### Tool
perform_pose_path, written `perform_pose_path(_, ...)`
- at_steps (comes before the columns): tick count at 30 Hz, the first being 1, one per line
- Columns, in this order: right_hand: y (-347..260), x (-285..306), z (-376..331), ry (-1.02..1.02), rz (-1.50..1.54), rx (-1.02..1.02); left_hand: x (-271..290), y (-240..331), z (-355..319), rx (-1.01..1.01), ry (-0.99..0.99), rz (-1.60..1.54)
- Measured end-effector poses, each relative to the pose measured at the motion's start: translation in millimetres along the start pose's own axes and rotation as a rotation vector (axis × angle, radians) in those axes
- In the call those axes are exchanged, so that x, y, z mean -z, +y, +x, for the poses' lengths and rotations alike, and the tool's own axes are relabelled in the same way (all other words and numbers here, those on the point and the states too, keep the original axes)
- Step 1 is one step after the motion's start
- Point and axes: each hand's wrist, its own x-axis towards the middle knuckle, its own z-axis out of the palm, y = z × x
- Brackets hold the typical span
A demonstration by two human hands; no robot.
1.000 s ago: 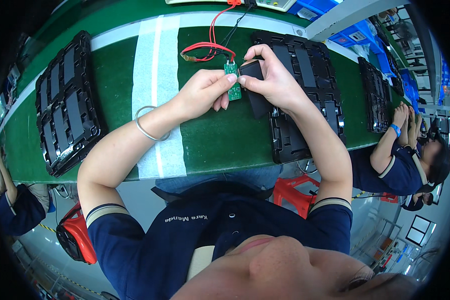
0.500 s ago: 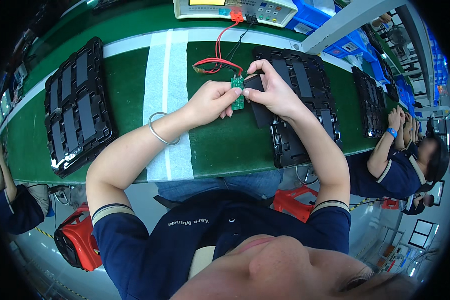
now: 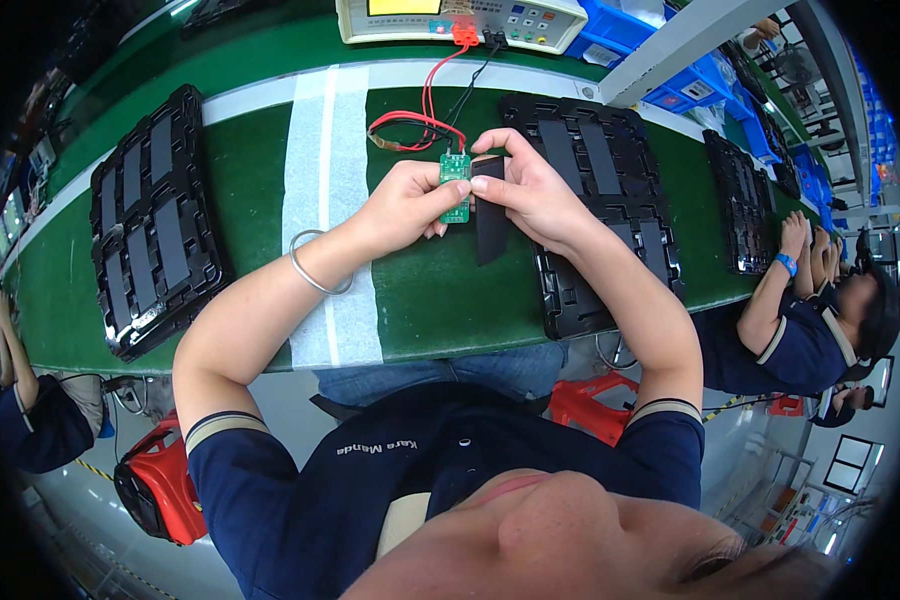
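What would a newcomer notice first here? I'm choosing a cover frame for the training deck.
At centre, the left hand pinches a small green circuit board while the right hand holds a flat black strip beside it. Red and black wires run up to a tester box; black trays flank the green belt.

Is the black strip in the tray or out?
Out. The black strip is held by the right hand above the green belt, beside the tray, against the green board.
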Motion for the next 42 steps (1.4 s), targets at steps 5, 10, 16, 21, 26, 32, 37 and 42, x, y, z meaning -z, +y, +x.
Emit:
perform_pose_path(5, 1.8, 6.5, 0.4, -0.069, 0.037, -0.045, -0.8, 3.1, -0.3, -0.009, -0.010, 0.054)
perform_pose_path(10, -2.3, 10.1, 0.6, -0.036, -0.054, 0.013, -1.7, -4.1, 6.4, -0.019, -0.005, 0.033)
perform_pose_path(16, -0.6, 10.5, 2.1, 0.020, -0.176, 0.050, -2.7, -2.3, 5.7, 0.003, 0.029, 0.037)
perform_pose_path(21, -26.2, 11.7, -10.5, 0.100, -0.205, 0.140, -4.9, -3.1, 10.1, 0.017, 0.060, 0.074)
perform_pose_path(26, -77.7, 70.7, -24.8, 0.272, -0.342, 0.287, -5.0, -5.9, 8.5, -0.014, 0.010, 0.116)
perform_pose_path(32, -84.2, 143.9, -40.8, 0.636, -0.738, 0.246, -5.0, -6.5, 8.8, -0.014, 0.016, 0.070)
perform_pose_path(37, -72.2, 158.9, -44.2, 0.553, -0.896, 0.223, -4.8, -7.1, 9.5, -0.026, 0.011, 0.083)
perform_pose_path(42, -57.0, 170.5, -43.9, 0.616, -1.154, 0.152, -4.5, -6.1, 8.9, -0.028, 0.019, 0.080)
